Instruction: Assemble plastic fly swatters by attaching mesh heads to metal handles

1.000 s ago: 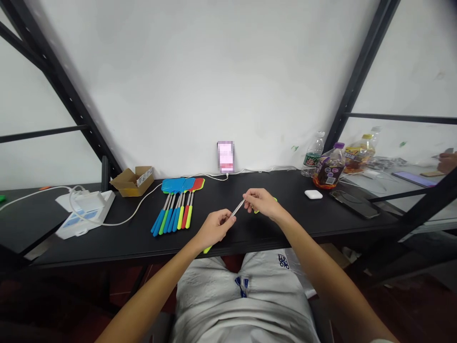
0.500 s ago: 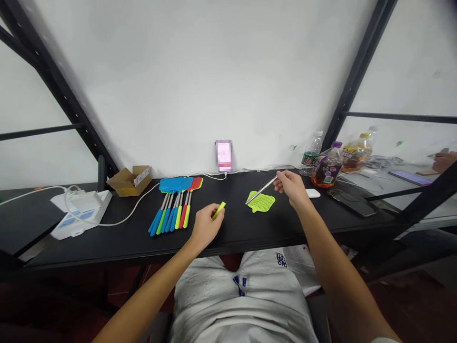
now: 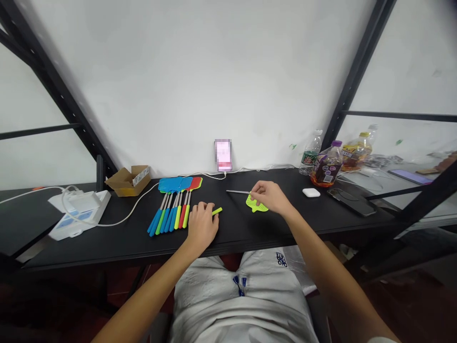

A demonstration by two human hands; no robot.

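Observation:
My left hand (image 3: 203, 226) rests low over the table with its fingers closed round a yellow-green handle (image 3: 217, 211), whose end sticks out to the right. My right hand (image 3: 272, 196) pinches a thin metal rod (image 3: 237, 192), which points left and lies nearly level. Under my right hand is a yellow-green perforated fly swatter head (image 3: 254, 205), flat on the table and partly covered by the fingers. To the left of my left hand, several fly swatters (image 3: 177, 213) lie side by side, heads to the back, with blue, green, red and yellow handles.
A phone (image 3: 223, 156) leans on the wall at the back. On the left are an open cardboard box (image 3: 124, 185) and a white power strip (image 3: 85, 214) with cables. Drink bottles (image 3: 326, 166), a white case (image 3: 311, 192) and a dark phone (image 3: 348, 201) stand or lie on the right.
My right hand has moved left and down with the rod, which has turned from slanted to nearly level. My left hand has shifted slightly left and lower with the handle.

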